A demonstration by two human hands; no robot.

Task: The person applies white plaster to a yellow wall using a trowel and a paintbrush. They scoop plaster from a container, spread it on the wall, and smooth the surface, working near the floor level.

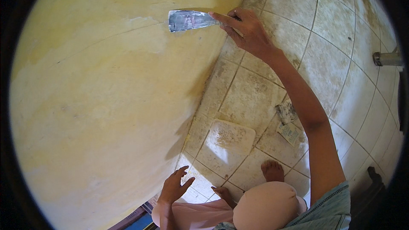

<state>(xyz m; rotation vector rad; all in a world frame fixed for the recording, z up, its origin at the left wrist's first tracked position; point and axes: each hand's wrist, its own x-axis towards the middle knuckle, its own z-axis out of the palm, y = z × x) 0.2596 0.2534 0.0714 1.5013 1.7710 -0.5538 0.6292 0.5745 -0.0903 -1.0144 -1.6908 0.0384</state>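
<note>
My right hand (pixel 251 32) is stretched far forward, closed round the handle of a putty knife (pixel 187 20). Its wide metal blade, smeared with whitish filler, lies against or very near the yellow wall (pixel 106 89); contact is hard to tell. A thin crack (pixel 100 40) runs leftward across the wall from the blade, with a pale patch close by. Low in the view, my left hand (pixel 174 186) holds nothing. Its fingers are apart, near the foot of the wall and above my knee.
Dirty white floor tiles (pixel 249 91) meet the wall along a slanting edge. A whitish, stained square board (pixel 232 137) lies there, with a crumpled packet (pixel 289 132) to its right. My bare foot (pixel 272 170) is close by. A pipe-like leg (pixel 385 58) stands at the far right.
</note>
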